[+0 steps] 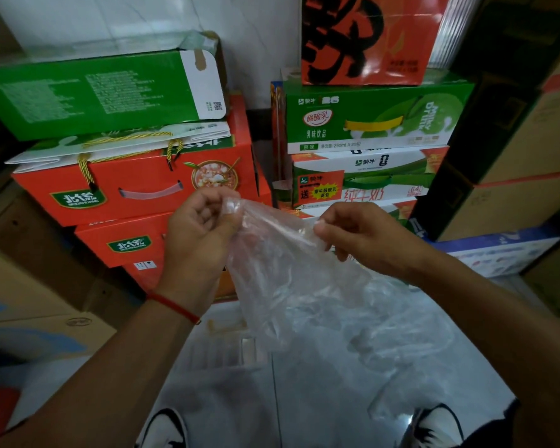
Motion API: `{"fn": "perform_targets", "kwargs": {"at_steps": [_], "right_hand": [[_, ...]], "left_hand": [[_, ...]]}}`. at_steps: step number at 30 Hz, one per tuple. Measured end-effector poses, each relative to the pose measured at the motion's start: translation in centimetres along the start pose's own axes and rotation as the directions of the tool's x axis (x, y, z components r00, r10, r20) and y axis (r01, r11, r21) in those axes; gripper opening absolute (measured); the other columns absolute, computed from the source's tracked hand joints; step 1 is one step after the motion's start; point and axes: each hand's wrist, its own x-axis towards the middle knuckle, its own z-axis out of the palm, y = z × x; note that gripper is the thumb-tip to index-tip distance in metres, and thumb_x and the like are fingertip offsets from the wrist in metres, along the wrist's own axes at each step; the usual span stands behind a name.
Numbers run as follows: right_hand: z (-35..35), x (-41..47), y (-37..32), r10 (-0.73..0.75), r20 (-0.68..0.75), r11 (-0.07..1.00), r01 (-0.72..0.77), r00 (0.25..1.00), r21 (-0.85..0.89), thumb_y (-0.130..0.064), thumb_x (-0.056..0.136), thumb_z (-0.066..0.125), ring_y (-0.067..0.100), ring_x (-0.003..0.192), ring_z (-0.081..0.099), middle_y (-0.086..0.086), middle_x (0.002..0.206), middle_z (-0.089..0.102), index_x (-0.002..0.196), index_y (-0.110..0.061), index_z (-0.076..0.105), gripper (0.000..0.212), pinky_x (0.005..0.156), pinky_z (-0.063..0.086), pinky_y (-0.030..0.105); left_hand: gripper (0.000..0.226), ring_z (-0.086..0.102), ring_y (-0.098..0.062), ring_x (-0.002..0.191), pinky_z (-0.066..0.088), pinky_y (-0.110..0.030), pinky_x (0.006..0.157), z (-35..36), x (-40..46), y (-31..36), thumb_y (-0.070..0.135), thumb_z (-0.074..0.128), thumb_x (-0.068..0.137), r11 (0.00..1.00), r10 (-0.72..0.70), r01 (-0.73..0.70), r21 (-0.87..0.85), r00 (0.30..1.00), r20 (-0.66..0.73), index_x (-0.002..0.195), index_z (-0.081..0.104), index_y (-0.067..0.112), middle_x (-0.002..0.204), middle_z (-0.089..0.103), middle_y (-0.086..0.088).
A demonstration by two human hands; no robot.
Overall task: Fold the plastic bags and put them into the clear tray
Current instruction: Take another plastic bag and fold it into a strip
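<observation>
My left hand and right hand pinch the bag; slick film could slip, spoiling my fold.

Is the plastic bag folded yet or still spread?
Spread, not folded: plastic bag hangs loose and crumpled, top edge pinched between left hand and right hand.

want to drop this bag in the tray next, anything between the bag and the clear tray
Cannot tell: no clear tray is identifiable in this view. The plastic bag hangs in the air, pinched at its top edge by the left hand and right hand, above the floor.
</observation>
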Motion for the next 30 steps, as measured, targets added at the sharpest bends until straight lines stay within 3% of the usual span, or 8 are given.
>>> {"fn": "perform_targets", "kwargs": {"at_steps": [3,6,12,17,21,26,28,30], "right_hand": [[-0.1,0.5,0.7,-0.031,-0.119,0.999,0.035,0.992,0.034,-0.024,0.099,0.07,0.011,0.068,0.067,0.003,0.078,0.074,0.087,-0.012,0.072,0.018,0.067,0.058,0.04],[-0.6,0.9,0.9,-0.018,-0.258,0.999,0.03,0.966,0.044,-0.031,0.099,0.07,0.024,0.074,0.07,0.009,0.078,0.072,0.082,-0.015,0.07,0.023,0.072,0.06,0.046],[-1.0,1.0,0.9,-0.038,-0.368,0.99,0.083,0.929,0.11,-0.029,0.095,0.075,0.022,0.08,0.074,0.003,0.082,0.075,0.087,-0.017,0.072,0.015,0.083,0.062,0.049],[-0.9,0.7,0.4,-0.051,-0.367,0.984,0.109,0.929,0.139,-0.025,0.097,0.073,0.014,0.083,0.075,0.0,0.083,0.077,0.089,-0.012,0.07,0.015,0.083,0.061,0.039],[-0.4,0.7,-0.1,-0.121,-0.415,0.978,0.18,0.902,0.108,-0.019,0.1,0.069,0.016,0.074,0.074,0.003,0.076,0.075,0.09,-0.015,0.064,0.012,0.078,0.06,0.037],[0.1,0.3,-1.0,-0.247,-0.424,0.968,0.242,0.871,-0.067,-0.018,0.1,0.069,0.011,0.066,0.069,-0.003,0.072,0.069,0.09,-0.021,0.062,0.012,0.065,0.056,0.023],[0.3,0.2,-1.1,-0.282,-0.4,0.959,0.259,0.872,-0.112,-0.019,0.098,0.071,0.011,0.068,0.069,-0.007,0.073,0.068,0.091,-0.022,0.063,0.011,0.066,0.057,0.024],[0.3,0.0,-1.4,-0.329,-0.355,0.944,0.288,0.875,-0.163,-0.02,0.095,0.074,0.011,0.069,0.068,-0.009,0.074,0.069,0.091,-0.02,0.067,0.009,0.067,0.057,0.026]], "left_hand": [[0.018,0.065,-0.01,0.079,0.055,-0.023,0.072,0.1,0.1,0.1,-0.003,0.064,0.094,0.999,-0.054,0.054,-0.007,0.998,-0.043,0.095,0.07,0.014,0.084,0.07,0.0],[0.018,0.064,-0.012,0.075,0.055,-0.026,0.074,0.3,0.3,0.3,-0.004,0.059,0.095,0.982,-0.169,0.163,-0.097,0.984,-0.062,0.09,0.068,0.011,0.078,0.069,0.0],[0.019,0.066,-0.014,0.071,0.057,-0.028,0.065,0.7,0.3,0.3,0.018,0.06,0.101,0.95,-0.266,0.253,-0.181,0.963,-0.052,0.087,0.07,0.011,0.075,0.069,-0.002],[0.021,0.058,-0.025,0.079,0.051,-0.04,0.074,0.3,0.4,-0.8,0.024,0.064,0.1,0.981,-0.186,0.17,-0.093,0.959,-0.212,0.085,0.073,0.012,0.083,0.064,-0.013],[0.019,0.063,-0.019,0.077,0.056,-0.04,0.073,0.0,0.3,-1.1,0.021,0.065,0.099,0.995,-0.065,0.082,0.049,0.96,-0.271,0.086,0.075,0.013,0.079,0.071,-0.003],[0.027,0.059,-0.014,0.066,0.051,-0.031,0.06,0.3,0.5,-0.6,0.019,0.061,0.098,0.978,-0.203,0.207,-0.023,0.928,-0.313,0.071,0.066,0.018,0.066,0.062,0.003],[0.02,0.057,-0.009,0.067,0.046,-0.029,0.063,-0.1,0.5,-0.6,0.028,0.058,0.095,0.974,-0.121,0.172,0.15,0.947,-0.299,0.078,0.064,0.019,0.069,0.061,0.009],[0.02,0.062,-0.011,0.09,0.048,-0.033,0.078,-0.6,0.0,-0.1,0.037,0.056,0.093,0.876,0.136,-0.066,0.478,0.984,-0.114,0.1,0.065,0.022,0.093,0.066,0.009]]}}
